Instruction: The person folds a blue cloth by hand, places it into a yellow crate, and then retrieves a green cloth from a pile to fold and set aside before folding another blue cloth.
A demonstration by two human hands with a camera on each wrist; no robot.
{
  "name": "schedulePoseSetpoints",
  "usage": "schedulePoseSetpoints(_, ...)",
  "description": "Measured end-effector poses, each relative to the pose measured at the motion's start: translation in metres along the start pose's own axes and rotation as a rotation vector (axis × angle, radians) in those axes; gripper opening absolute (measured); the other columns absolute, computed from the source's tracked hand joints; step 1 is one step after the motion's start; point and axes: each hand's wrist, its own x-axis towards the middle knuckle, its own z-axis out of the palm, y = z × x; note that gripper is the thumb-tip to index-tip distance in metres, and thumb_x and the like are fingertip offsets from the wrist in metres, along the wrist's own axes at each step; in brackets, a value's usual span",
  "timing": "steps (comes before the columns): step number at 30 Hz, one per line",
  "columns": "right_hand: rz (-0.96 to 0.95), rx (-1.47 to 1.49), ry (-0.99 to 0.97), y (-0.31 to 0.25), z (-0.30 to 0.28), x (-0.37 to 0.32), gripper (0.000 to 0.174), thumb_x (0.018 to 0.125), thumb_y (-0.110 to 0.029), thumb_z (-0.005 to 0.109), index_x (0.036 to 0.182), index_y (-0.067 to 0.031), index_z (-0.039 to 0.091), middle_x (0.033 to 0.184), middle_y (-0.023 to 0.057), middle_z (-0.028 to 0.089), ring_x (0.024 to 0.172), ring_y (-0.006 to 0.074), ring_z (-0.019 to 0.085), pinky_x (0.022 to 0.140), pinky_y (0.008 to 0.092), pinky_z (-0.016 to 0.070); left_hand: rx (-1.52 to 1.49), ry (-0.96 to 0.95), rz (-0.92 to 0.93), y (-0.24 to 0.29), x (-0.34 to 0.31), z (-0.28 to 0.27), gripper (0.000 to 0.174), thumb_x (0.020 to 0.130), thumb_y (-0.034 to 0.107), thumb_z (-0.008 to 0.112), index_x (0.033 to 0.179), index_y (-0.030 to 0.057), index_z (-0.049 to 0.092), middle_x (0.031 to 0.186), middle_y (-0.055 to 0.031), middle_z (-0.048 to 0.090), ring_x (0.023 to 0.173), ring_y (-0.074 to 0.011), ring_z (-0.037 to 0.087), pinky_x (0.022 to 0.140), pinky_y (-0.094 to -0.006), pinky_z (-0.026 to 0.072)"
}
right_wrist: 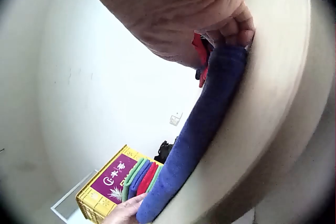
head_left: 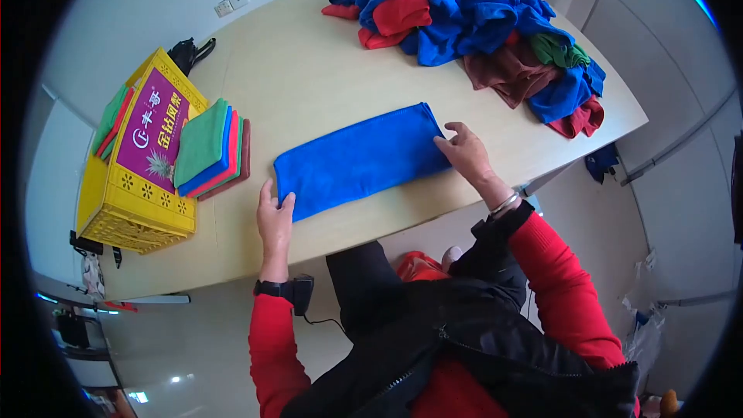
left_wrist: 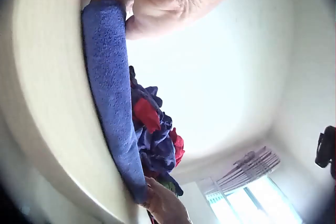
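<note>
A blue towel [head_left: 360, 159], folded into a long strip, lies on the table between my two hands. My left hand [head_left: 275, 224] is at its left end, thumb on the cloth and fingers along the short edge. At the opposite end my right hand [head_left: 468, 156] grips the corner, its thumb over the top and its fingers past the edge. In the left wrist view the strip [left_wrist: 110, 87] shows side-on as a thick, soft roll-like edge. From the right wrist, curled fingers [right_wrist: 244, 35] show at the towel's near end.
A heap of crumpled blue, red, brown and green cloths [head_left: 472, 15] covers the far right of the table [head_left: 271, 62]. On the left, folded towels [head_left: 209, 147] lean against a yellow crate [head_left: 147, 209] with a purple label. A black bag [head_left: 186, 54] lies behind the crate.
</note>
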Motion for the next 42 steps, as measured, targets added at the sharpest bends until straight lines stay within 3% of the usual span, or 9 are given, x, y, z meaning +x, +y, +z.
schedulePoseSetpoints(7, -0.213, -0.328, 0.219, 0.001, 0.023, -0.021, 0.039, 0.095, -0.023, 0.062, 0.129, -0.0062, 0.055, 0.087, 0.0183, 0.072, 0.080, 0.0378, 0.069, 0.075, 0.0472, 0.0528, 0.248, 0.313, 0.294, -0.010, -0.024, 0.021, 0.053, 0.091, 0.018, 0.071, 0.140, 0.0070, 0.052, 0.082, -0.0164, 0.069, 0.074, -0.0336, 0.066, 0.071, -0.0440, 0.0513)
schedulePoseSetpoints(15, -0.340, -0.457, 0.268, 0.013, 0.025, -0.026, 0.036, 0.097, -0.017, 0.059, 0.132, -0.0109, 0.052, 0.088, 0.0203, 0.071, 0.080, 0.0417, 0.067, 0.076, 0.0496, 0.0537, 0.586, 0.393, 0.373, 0.021, -0.062, 0.016, 0.053, 0.091, 0.020, 0.070, 0.141, 0.0127, 0.054, 0.094, -0.0172, 0.068, 0.089, -0.0362, 0.063, 0.090, -0.0472, 0.0458)
schedulePoseSetpoints(19, -0.393, -0.486, 0.289, 0.013, 0.024, -0.028, 0.036, 0.097, -0.017, 0.058, 0.132, -0.0103, 0.051, 0.087, 0.0189, 0.071, 0.080, 0.0395, 0.068, 0.078, 0.0483, 0.0524, 0.660, 0.409, 0.410, 0.029, -0.073, 0.016, 0.053, 0.090, 0.021, 0.072, 0.139, 0.0097, 0.054, 0.091, -0.0151, 0.065, 0.089, -0.0308, 0.059, 0.092, -0.0451, 0.0410)
schedulePoseSetpoints(27, -0.394, -0.574, 0.236, 0.008, 0.016, -0.036, 0.035, 0.096, -0.018, 0.059, 0.129, -0.0084, 0.053, 0.092, 0.0151, 0.071, 0.087, 0.0348, 0.068, 0.082, 0.0463, 0.0490, 0.637, 0.460, 0.449, 0.018, -0.076, 0.017, 0.055, 0.089, 0.023, 0.073, 0.140, 0.0119, 0.055, 0.092, -0.0160, 0.064, 0.091, -0.0331, 0.060, 0.094, -0.0471, 0.0419)
schedulePoseSetpoints(32, -0.391, -0.510, 0.200, 0.018, 0.015, -0.034, 0.038, 0.094, -0.020, 0.063, 0.130, -0.0085, 0.055, 0.094, 0.0141, 0.072, 0.086, 0.0346, 0.068, 0.083, 0.0463, 0.0491, 0.622, 0.450, 0.434, 0.022, -0.076, 0.016, 0.055, 0.089, 0.023, 0.073, 0.139, 0.0101, 0.055, 0.091, -0.0145, 0.064, 0.091, -0.0327, 0.060, 0.096, -0.0472, 0.0419)
schedulePoseSetpoints(36, -0.326, -0.387, 0.188, 0.006, -0.006, -0.034, 0.046, 0.092, -0.021, 0.067, 0.134, -0.0080, 0.054, 0.104, 0.0134, 0.071, 0.094, 0.0329, 0.067, 0.088, 0.0469, 0.0489, 0.306, 0.284, 0.160, 0.044, -0.081, 0.009, 0.055, 0.087, 0.022, 0.075, 0.137, 0.0074, 0.056, 0.105, -0.0144, 0.066, 0.101, -0.0316, 0.061, 0.100, -0.0463, 0.0420)
schedulePoseSetpoints(39, -0.611, -0.464, 0.196, -0.022, -0.010, -0.043, 0.051, 0.090, -0.021, 0.069, 0.137, -0.0079, 0.053, 0.114, 0.0140, 0.068, 0.104, 0.0325, 0.065, 0.093, 0.0458, 0.0484, 0.706, 0.494, 0.678, 0.079, -0.090, 0.013, 0.056, 0.083, 0.019, 0.077, 0.133, 0.0050, 0.057, 0.122, -0.0142, 0.062, 0.116, -0.0311, 0.057, 0.104, -0.0431, 0.0420)
schedulePoseSetpoints(40, -0.753, -0.498, 0.194, -0.029, -0.004, -0.049, 0.054, 0.089, -0.021, 0.070, 0.138, -0.0079, 0.052, 0.118, 0.0143, 0.066, 0.109, 0.0323, 0.064, 0.096, 0.0453, 0.0481, 0.706, 0.488, 0.677, 0.084, -0.093, 0.021, 0.056, 0.083, 0.019, 0.077, 0.133, 0.0050, 0.057, 0.122, -0.0142, 0.062, 0.116, -0.0311, 0.057, 0.104, -0.0431, 0.0420)
schedulePoseSetpoints(42, -0.915, -0.368, -0.004, -0.041, 0.019, -0.065, 0.055, 0.087, -0.021, 0.071, 0.138, -0.0081, 0.054, 0.131, 0.0162, 0.060, 0.125, 0.0338, 0.055, 0.103, 0.0451, 0.0446, 0.610, 0.115, 0.957, 0.096, -0.097, 0.039, 0.052, 0.082, 0.017, 0.076, 0.130, 0.0041, 0.059, 0.135, -0.0145, 0.056, 0.127, -0.0323, 0.051, 0.107, -0.0421, 0.0416)
